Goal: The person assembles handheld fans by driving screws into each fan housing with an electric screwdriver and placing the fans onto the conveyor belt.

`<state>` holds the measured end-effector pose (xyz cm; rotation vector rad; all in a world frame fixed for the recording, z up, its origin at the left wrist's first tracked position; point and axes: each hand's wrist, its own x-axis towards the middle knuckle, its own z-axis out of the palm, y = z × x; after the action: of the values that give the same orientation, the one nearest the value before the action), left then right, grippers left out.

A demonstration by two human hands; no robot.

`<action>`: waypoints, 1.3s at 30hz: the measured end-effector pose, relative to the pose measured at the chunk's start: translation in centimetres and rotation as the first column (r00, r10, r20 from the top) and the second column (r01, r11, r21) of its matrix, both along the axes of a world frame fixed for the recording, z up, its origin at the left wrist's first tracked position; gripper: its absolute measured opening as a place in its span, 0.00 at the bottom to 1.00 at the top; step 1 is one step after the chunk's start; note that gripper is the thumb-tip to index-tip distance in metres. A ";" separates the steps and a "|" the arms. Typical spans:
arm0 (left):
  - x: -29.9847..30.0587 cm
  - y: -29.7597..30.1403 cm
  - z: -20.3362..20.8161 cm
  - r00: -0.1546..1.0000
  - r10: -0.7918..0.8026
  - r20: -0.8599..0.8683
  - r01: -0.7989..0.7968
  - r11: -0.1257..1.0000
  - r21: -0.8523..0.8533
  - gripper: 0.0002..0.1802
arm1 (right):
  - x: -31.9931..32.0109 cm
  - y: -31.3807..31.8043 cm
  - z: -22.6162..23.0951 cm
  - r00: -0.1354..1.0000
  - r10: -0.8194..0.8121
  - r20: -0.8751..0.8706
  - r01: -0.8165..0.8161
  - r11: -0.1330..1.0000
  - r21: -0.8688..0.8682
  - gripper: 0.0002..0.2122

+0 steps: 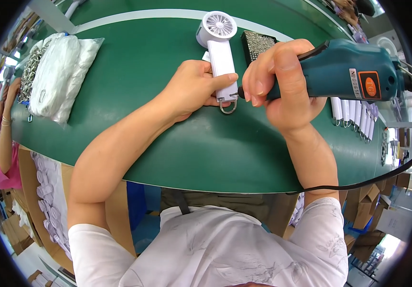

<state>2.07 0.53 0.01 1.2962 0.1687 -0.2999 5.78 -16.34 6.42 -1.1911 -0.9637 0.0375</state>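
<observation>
A white handheld fan (221, 64) is held at the upper centre of the frame, with its round grille head toward the top edge. Its long axis runs nearly upright, the head end leaning slightly left; a silver metal loop (229, 108) hangs from its lower end. The left hand (194, 88) pinches that lower end, thumb laid across the front face and fingers curled at the side and behind. The right hand (285, 79) is closed round a teal electric screwdriver (342, 69), whose bit points left to the fan's lower end; whether it touches I cannot tell. The screwdriver bears an orange-and-black label (370, 84) with an oval emblem, and beside it a narrow white strip (354, 83) with black print. Just above the right hand is a black tray (247, 49) of small metal pieces. White handles with loops (351, 112) lie in a row at right on the green table (206, 153). At upper left lies a plastic bag (65, 71) with white contents, near silver clips (31, 71). A co-worker's pink sleeve (0, 155) shows at far left.
</observation>
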 end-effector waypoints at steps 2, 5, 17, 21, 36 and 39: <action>0.1 0.0 0.0 1.000 0.005 0.007 -0.005 1.000 0.005 0.16 | 0.0 0.1 0.0 1.000 0.000 0.007 0.000 1.000 0.007 0.10; 0.0 -0.2 0.0 0.999 0.037 0.014 -0.037 0.999 -0.022 0.16 | -0.4 0.4 0.1 1.000 -0.018 0.007 0.018 1.000 0.011 0.10; -4.0 -0.2 3.7 0.964 0.149 0.221 -0.259 0.713 0.652 0.20 | -0.9 -4.3 5.4 0.930 0.044 -0.365 0.039 0.975 0.217 0.15; -7.9 0.9 2.3 0.853 0.141 0.503 -0.488 0.560 0.670 0.18 | -1.6 -4.4 4.6 0.799 -0.274 -0.535 0.190 0.960 -0.207 0.09; -13.1 -4.6 2.6 0.851 -0.112 0.513 -0.426 0.423 0.800 0.24 | -1.9 -5.1 -1.8 0.730 -0.374 -0.572 0.004 0.840 -0.543 0.16; -11.3 -3.5 3.6 0.885 -0.075 0.460 -0.357 0.524 0.773 0.22 | -1.7 -5.4 -1.5 0.747 -0.360 -0.559 -0.006 0.837 -0.547 0.16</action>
<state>-9.24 -3.01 3.61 2.2952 0.0171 0.3059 4.08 -21.75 4.90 -1.6185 -0.1970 0.5561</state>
